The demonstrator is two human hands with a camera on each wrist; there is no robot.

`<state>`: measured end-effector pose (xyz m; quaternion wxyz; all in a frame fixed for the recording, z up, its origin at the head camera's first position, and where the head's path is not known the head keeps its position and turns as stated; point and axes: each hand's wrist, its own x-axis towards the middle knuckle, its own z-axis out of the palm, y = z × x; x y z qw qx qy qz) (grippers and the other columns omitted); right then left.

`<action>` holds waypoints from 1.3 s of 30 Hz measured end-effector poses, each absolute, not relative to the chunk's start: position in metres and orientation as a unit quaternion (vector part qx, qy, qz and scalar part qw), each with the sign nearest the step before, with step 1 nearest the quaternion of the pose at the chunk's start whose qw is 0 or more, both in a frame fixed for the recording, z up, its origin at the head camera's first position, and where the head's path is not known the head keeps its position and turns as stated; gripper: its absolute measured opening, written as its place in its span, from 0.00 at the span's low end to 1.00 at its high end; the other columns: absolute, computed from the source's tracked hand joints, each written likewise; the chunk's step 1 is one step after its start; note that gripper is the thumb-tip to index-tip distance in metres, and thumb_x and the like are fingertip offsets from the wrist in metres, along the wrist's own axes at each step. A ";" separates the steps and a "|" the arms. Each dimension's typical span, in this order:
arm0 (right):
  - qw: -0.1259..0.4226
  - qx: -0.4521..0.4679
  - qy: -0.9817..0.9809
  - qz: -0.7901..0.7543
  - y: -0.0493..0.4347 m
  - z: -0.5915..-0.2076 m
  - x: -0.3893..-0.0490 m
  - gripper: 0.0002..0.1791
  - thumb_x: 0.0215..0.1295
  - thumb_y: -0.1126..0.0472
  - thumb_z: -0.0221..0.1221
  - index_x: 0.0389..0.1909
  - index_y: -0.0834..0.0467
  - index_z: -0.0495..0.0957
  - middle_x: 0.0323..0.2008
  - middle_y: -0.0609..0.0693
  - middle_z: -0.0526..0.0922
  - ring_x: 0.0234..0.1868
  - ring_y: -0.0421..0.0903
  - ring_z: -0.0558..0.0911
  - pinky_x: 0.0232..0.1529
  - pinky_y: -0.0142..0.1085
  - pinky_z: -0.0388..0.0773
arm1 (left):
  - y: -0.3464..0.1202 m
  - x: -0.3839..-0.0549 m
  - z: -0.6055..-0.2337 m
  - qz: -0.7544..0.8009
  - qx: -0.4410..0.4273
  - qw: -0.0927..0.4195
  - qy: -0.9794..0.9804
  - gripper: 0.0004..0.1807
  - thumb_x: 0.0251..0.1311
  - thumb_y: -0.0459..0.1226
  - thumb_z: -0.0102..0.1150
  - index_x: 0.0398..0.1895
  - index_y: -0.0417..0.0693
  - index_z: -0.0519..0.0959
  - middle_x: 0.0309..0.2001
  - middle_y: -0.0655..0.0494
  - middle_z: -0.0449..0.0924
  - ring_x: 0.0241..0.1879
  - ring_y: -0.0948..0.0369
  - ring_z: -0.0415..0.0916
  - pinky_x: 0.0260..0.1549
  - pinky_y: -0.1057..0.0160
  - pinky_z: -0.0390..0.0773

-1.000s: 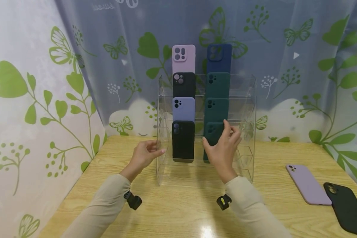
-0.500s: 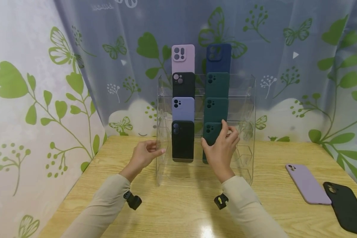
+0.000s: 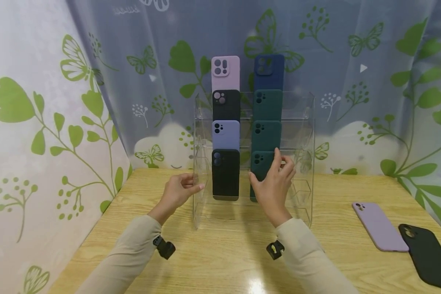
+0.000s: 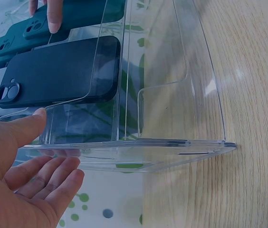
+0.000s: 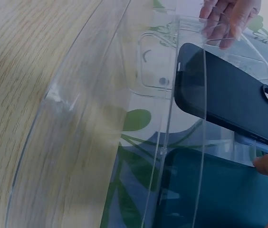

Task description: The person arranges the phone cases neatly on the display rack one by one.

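Observation:
A clear acrylic stepped display stand (image 3: 220, 212) holds two columns of phone cases. My left hand (image 3: 177, 191) grips its left side panel; in the left wrist view the thumb lies inside and the fingers outside the panel's edge (image 4: 172, 142). At the lowest tier of the right column, my right hand (image 3: 275, 188) holds a dark green phone case (image 3: 261, 165) between thumb and forefinger, covering its lower right part. A black phone case (image 3: 226, 175) stands beside it. Above these are a periwinkle case (image 3: 228, 136), another black case (image 3: 230, 107) and two more green ones (image 3: 268, 136).
At the top tier stand a pink case (image 3: 231, 81) and a navy case (image 3: 275, 75). A lilac phone case (image 3: 380, 228) and a black one (image 3: 428, 257) lie on the wooden table (image 3: 213, 261) at the right. A patterned curtain (image 3: 334, 61) hangs behind.
My right hand has shifted very slightly left on the green case, whose camera holes now show more clearly. My left hand stays at the stand's side.

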<state>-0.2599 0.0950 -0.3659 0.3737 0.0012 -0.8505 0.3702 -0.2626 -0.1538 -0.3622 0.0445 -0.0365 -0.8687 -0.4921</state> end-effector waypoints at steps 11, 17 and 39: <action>0.310 0.055 -0.868 0.384 0.110 -0.353 -0.243 0.52 0.56 0.54 0.69 0.74 0.62 0.48 0.69 0.65 0.50 0.68 0.64 0.53 0.61 0.60 0.62 | -0.154 -0.264 -0.363 -0.489 -0.028 0.042 -0.871 0.28 0.57 0.40 0.68 0.60 0.37 0.75 0.53 0.42 0.80 0.51 0.49 0.78 0.48 0.55 0.80; 0.297 0.080 -0.870 0.386 0.128 -0.348 -0.232 0.49 0.57 0.55 0.68 0.73 0.63 0.51 0.71 0.64 0.49 0.70 0.64 0.53 0.62 0.61 0.61 | -0.154 -0.264 -0.365 -0.488 -0.025 0.038 -0.872 0.29 0.57 0.40 0.67 0.61 0.37 0.74 0.54 0.43 0.79 0.51 0.49 0.78 0.49 0.55 0.79; 0.288 0.049 -0.870 0.397 0.230 -0.355 -0.199 0.47 0.60 0.55 0.66 0.75 0.58 0.49 0.70 0.65 0.52 0.66 0.70 0.58 0.55 0.69 0.59 | -0.155 -0.264 -0.364 -0.492 -0.036 0.039 -0.869 0.30 0.57 0.41 0.67 0.61 0.37 0.73 0.54 0.43 0.79 0.52 0.49 0.78 0.47 0.56 0.80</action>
